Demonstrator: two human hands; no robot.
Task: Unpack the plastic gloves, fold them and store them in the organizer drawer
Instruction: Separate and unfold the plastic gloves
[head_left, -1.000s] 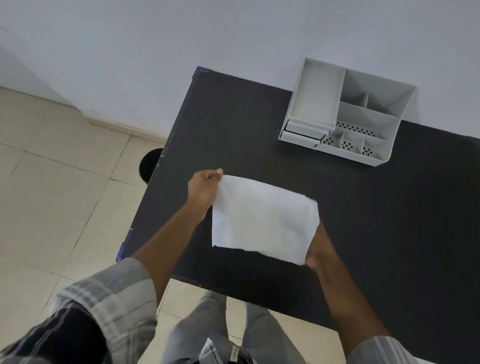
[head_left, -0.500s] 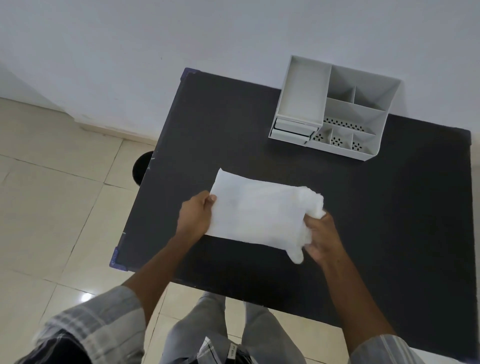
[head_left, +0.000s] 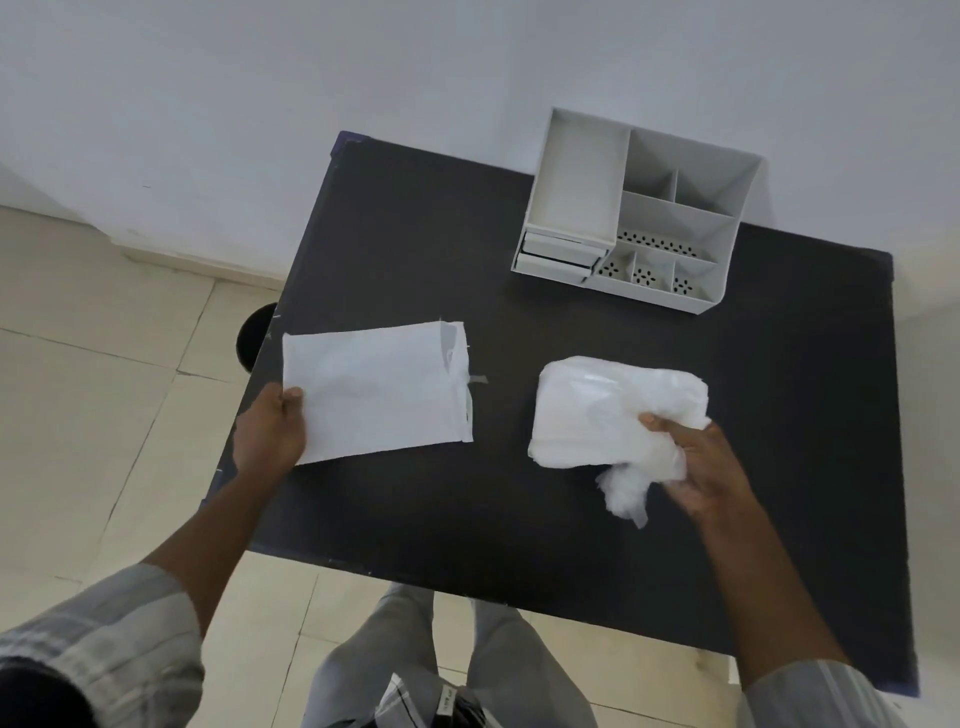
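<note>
A flat white packet lies over the left part of the black table, its open end facing right. My left hand pinches the packet's near-left corner. To the right, a thick white bundle of plastic gloves is out of the packet, and my right hand grips its near-right corner, with crumpled film hanging below the fingers. The white organizer stands at the far side of the table, with two small drawers at its front left, both pushed in.
The table's near edge runs just in front of my legs, and its left edge drops to a tiled floor. A round black object sits on the floor by the left edge. A white wall rises behind the organizer.
My right hand has pulled the glove bundle out of the packet and carried it to the right. My left hand kept hold of the packet, which now looks flat.
</note>
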